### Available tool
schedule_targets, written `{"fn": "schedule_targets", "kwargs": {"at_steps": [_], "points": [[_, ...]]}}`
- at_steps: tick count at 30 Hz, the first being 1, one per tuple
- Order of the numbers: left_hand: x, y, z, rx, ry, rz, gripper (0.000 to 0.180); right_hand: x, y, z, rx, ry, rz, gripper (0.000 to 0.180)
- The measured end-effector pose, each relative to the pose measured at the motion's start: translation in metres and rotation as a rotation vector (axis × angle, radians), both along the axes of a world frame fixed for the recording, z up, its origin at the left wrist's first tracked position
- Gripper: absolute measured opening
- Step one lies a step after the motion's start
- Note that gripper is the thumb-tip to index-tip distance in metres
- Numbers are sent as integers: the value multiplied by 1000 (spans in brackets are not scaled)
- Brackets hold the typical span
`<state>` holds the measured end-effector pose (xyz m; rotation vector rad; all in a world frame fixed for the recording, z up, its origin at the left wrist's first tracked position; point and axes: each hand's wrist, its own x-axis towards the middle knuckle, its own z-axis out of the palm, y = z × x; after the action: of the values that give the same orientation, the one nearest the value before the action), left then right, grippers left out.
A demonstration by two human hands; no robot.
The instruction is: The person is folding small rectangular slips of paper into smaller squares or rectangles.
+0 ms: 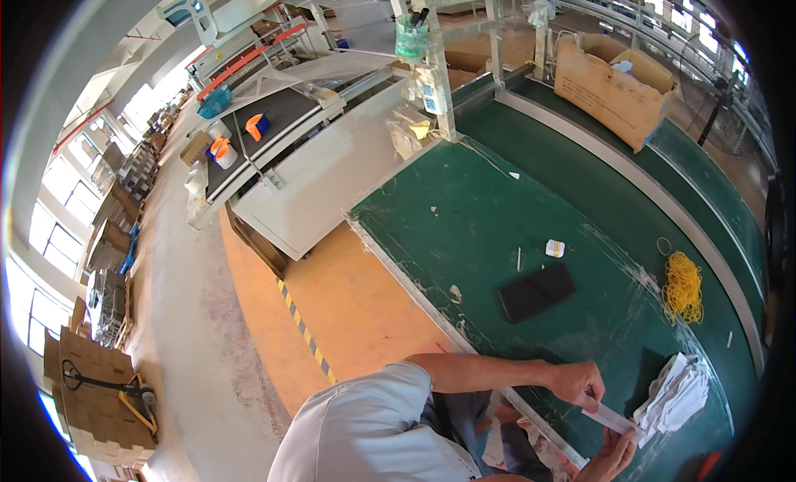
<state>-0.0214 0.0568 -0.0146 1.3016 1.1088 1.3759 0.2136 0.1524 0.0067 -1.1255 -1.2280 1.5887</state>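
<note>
I sit at a green tabletop (464, 217). My left hand (578, 382) pinches the upper end of a small white paper strip (609, 417), and my right hand (612, 457) closes its fingers on the lower end, so the strip is held stretched between them just above the tabletop's near edge. A stack of white sheets (676, 395) lies just beside it, within easy reach. Farther off rest a black flat pouch (536, 291), a small white block (555, 248) and a heap of yellow rubber bands (683, 287).

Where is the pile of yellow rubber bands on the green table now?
In the head view, the yellow rubber bands lie at the right side of the green table, right of the flat black pouch and above the white stack.
</note>
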Motion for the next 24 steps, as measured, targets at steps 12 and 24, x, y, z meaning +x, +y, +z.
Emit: {"fn": "schedule_targets", "kwargs": {"at_steps": [12,24], "points": [[-63,-9,11,46,-9,737,12,-23,-38,40,781,-181,220,30],[32,-77,9,361,1089,263,38,20,-46,-11,1403,-536,777,50]]}}
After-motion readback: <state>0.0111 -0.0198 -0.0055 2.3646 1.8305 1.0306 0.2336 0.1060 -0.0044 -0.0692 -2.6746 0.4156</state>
